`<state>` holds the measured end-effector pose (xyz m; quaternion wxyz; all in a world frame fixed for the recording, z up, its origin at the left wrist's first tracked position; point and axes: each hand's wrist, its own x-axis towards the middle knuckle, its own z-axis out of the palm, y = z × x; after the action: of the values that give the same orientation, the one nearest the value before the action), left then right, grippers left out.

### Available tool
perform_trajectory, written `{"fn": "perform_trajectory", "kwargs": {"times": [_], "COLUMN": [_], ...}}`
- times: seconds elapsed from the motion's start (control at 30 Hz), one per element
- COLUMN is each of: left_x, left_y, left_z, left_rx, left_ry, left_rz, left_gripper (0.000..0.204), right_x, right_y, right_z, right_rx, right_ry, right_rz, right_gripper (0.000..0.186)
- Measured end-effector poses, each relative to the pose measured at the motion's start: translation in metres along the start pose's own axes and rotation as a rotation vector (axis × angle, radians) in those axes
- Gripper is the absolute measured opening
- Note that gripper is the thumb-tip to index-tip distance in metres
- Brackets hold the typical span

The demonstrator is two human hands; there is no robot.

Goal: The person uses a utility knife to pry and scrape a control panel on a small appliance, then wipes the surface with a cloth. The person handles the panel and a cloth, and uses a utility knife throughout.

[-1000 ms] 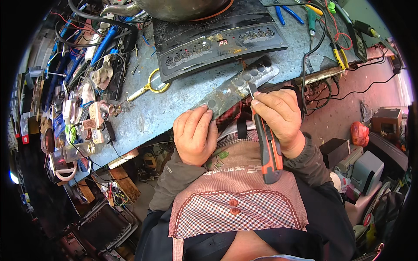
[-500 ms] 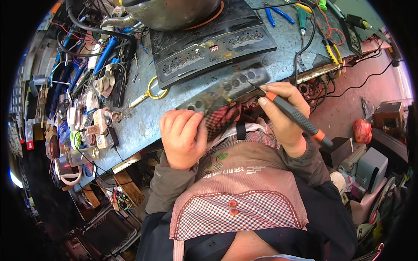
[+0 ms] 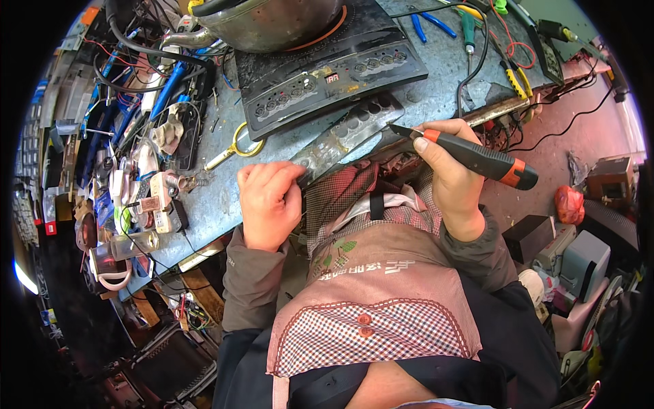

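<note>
My left hand (image 3: 269,203) is closed on the lower left end of a long, grimy dark panel strip (image 3: 337,140), which has several dark round spots and lies slanting over the bench's front edge. My right hand (image 3: 453,177) grips an orange and black utility knife (image 3: 487,160), its dark blade angled left beside the strip's right part. Whether the tip touches the strip I cannot tell. Just beyond the strip stands a black induction cooker (image 3: 371,51) with a battered steel kettle (image 3: 266,24) on it. A yellow-rimmed magnifying glass (image 3: 223,154) lies left of the strip.
The blue worn bench (image 3: 201,221) carries cluttered tools, cables and a power strip (image 3: 163,208) at left. Blue pliers (image 3: 436,27), a green screwdriver (image 3: 469,37) and yellow-handled pliers (image 3: 518,78) lie at back right. Appliances and a red bag (image 3: 569,204) sit on the floor at right.
The knife has swung from nearly upright to a shallow slant, its handle now pointing right. My left hand and the strip have shifted leftward, and my right hand's grip has turned.
</note>
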<state>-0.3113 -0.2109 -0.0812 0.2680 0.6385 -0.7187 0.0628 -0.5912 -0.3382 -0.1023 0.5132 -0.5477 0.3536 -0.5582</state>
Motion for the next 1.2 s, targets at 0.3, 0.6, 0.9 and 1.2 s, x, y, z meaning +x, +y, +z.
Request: {"fn": "perform_trajectory", "kwargs": {"times": [0.3, 0.6, 0.9, 1.2], "left_x": [0.015, 0.001, -0.004, -0.016], "left_y": [0.026, 0.012, 0.026, 0.026], "left_z": [0.018, 0.007, 0.012, 0.02], "left_rx": [-0.033, -0.039, 0.007, -0.007], "left_ry": [-0.045, -0.004, 0.124, 0.14], "left_rz": [-0.041, 0.184, 0.014, -0.044], "left_gripper": [0.052, 0.033, 0.033, 0.036], "right_x": [-0.003, 0.014, 0.097, 0.147], "right_y": [0.006, 0.001, 0.015, 0.031], "right_z": [-0.006, -0.018, -0.049, -0.048], "right_rx": [0.111, 0.031, -0.861, -1.142], "right_ry": [0.027, 0.027, 0.016, 0.051], "right_rz": [0.043, -0.074, -0.611, -0.843], "right_gripper": [0.02, 0.025, 0.037, 0.033]}}
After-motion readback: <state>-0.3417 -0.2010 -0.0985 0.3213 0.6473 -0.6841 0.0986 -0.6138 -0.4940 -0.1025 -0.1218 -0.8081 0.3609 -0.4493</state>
